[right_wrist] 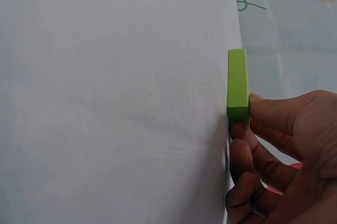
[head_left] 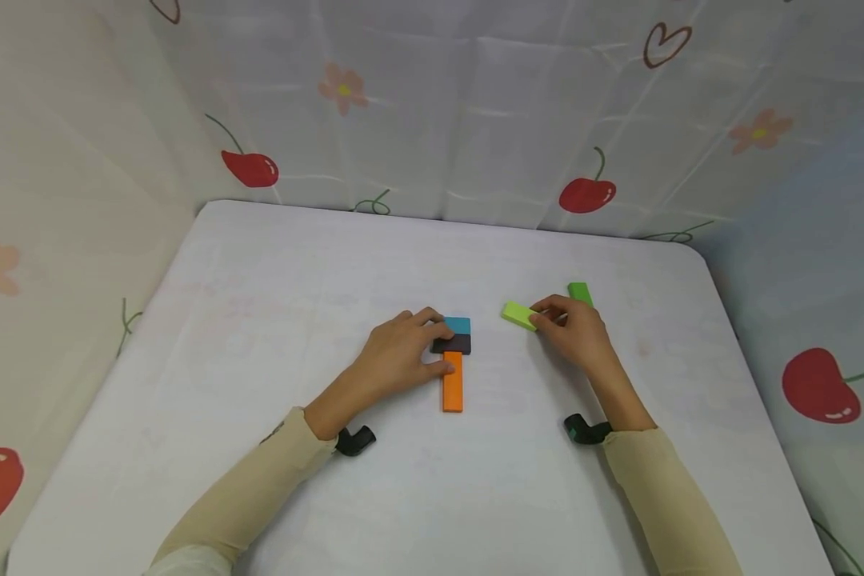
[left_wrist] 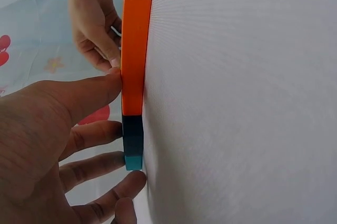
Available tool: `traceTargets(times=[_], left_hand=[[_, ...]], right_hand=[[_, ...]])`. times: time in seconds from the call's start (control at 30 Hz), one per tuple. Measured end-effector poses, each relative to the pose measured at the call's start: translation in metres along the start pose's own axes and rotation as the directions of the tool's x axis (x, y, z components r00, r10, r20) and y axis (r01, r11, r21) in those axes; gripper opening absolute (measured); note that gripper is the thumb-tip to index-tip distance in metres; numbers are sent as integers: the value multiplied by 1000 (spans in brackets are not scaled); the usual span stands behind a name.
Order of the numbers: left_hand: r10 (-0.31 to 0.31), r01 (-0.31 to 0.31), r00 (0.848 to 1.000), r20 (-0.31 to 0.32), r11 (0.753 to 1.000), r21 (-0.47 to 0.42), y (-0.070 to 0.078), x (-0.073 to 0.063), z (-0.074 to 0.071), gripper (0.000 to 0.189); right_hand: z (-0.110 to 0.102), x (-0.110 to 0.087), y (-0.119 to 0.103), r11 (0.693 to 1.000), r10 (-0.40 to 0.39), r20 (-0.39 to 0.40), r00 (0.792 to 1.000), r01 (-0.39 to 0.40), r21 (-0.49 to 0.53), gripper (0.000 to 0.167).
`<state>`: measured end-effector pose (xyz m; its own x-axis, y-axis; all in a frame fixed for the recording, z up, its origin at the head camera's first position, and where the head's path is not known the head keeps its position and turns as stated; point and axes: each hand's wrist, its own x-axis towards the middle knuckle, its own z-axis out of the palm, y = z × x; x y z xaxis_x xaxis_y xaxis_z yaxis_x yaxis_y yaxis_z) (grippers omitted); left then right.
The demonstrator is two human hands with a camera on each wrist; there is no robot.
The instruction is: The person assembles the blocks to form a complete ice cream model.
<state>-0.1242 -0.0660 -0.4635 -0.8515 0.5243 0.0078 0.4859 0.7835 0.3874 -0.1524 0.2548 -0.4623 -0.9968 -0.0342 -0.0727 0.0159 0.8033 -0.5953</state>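
Observation:
My left hand (head_left: 402, 350) reaches over three blocks lying together on the table. Its thumb rests on the orange block (head_left: 453, 392), while the fingers, spread and fairly straight, touch the black block (head_left: 462, 344) and the blue block (head_left: 459, 325). The orange block meets the black one end-on, and the blue one lies along the black one's far side. To the right, my right hand (head_left: 574, 330) pinches a lime-green block (right_wrist: 238, 79) by one end between thumb and fingers. Behind that hand lies a darker green block (head_left: 579, 291), partly covered by it.
The white table (head_left: 295, 264) has rounded far corners and meets a patterned curtain (head_left: 439, 112) at the back and sides. Black wrist-worn devices show on the left wrist (head_left: 355, 441) and the right wrist (head_left: 586, 430).

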Motion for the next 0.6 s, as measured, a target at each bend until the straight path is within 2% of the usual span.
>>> traceTargets(times=[0.6], left_hand=[[-1,1,1000,2,1000,-6,-1,0,-1,47]], right_hand=[[12,19,-18,999,-25,61,998,24,26,24]])
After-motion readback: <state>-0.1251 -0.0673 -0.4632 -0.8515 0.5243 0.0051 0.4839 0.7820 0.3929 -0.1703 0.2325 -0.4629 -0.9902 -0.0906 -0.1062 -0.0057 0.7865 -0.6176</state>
